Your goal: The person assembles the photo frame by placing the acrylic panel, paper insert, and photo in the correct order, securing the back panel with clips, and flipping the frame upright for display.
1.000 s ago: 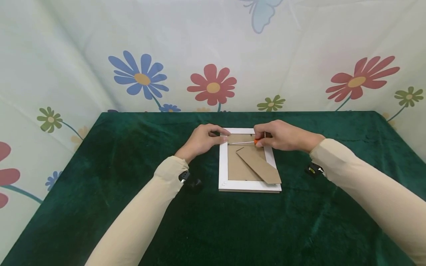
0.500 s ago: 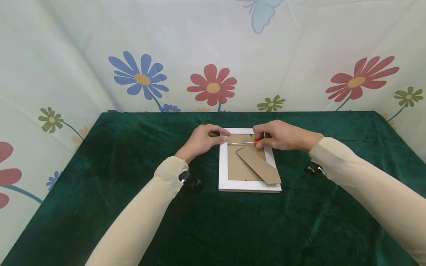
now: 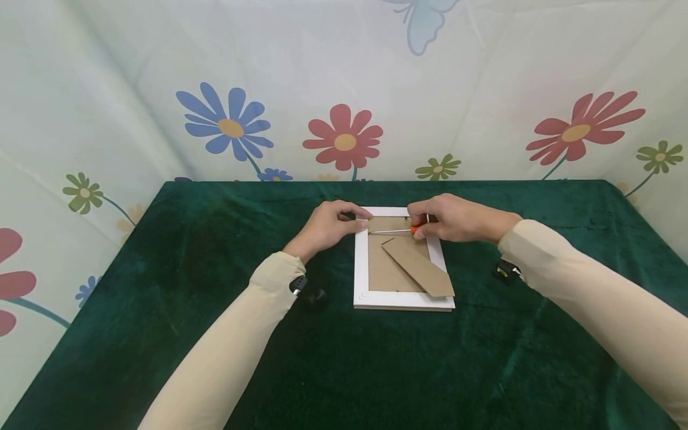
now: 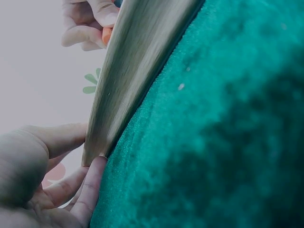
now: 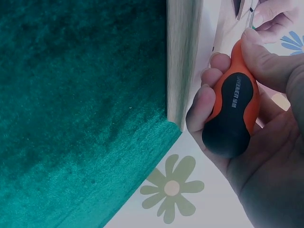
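A white picture frame (image 3: pixel 361 263) lies back side up, its brown backing board (image 3: pixel 383 269) showing and a brown stand leg (image 3: pixel 421 269) slanting across it. My left hand (image 3: pixel 326 228) pinches the frame's far left corner; in the left wrist view the thumb is on top and the fingers (image 4: pixel 93 185) press the wooden side. With my right hand (image 3: pixel 457 220) I grip a screwdriver, whose orange and black handle (image 5: pixel 233 111) fills the palm in the right wrist view. Its thin metal shaft (image 3: pixel 391 231) reaches left across the backing to the inner left edge, near my left thumb.
Dark green velvet cloth (image 3: pixel 344 370) covers the table. A pale curtain (image 3: pixel 484 71) printed with flowers hangs behind the table's far edge. Dark wrist cameras (image 3: pixel 297 285) are strapped at both cuffs. Small dark tabs (image 3: pixel 406 218) stand along the backing's edge.
My right hand has shifted very slightly left with the screwdriver. The left hand and the picture frame have stayed in place.
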A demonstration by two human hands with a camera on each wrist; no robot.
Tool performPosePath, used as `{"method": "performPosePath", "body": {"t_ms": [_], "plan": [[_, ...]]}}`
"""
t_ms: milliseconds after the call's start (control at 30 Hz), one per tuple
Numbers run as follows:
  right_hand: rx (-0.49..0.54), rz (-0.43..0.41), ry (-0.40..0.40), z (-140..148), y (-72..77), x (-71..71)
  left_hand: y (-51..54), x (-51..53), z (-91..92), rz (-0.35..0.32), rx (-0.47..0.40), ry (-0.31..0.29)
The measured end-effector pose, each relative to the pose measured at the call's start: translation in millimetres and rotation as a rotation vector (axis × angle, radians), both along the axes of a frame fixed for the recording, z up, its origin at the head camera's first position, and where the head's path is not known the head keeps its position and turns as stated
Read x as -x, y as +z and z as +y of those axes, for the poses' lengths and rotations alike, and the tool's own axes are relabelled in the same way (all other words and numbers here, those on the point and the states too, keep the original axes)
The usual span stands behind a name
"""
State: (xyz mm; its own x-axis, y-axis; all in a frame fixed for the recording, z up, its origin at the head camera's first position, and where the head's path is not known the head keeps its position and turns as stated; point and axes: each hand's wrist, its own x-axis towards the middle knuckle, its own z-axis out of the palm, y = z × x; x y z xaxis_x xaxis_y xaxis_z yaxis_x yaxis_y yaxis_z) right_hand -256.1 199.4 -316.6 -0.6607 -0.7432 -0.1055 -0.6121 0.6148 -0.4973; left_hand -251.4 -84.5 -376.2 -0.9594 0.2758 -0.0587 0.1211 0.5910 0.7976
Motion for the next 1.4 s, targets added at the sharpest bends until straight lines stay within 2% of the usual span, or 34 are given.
{"method": "performPosePath", "body": {"t_ms": [1400], "plan": [[-0.089, -0.041, 0.012, -5.7, 5.6, 2.6, 1.5, 1.4, -0.3, 0.011, -0.001, -0.025]]}}
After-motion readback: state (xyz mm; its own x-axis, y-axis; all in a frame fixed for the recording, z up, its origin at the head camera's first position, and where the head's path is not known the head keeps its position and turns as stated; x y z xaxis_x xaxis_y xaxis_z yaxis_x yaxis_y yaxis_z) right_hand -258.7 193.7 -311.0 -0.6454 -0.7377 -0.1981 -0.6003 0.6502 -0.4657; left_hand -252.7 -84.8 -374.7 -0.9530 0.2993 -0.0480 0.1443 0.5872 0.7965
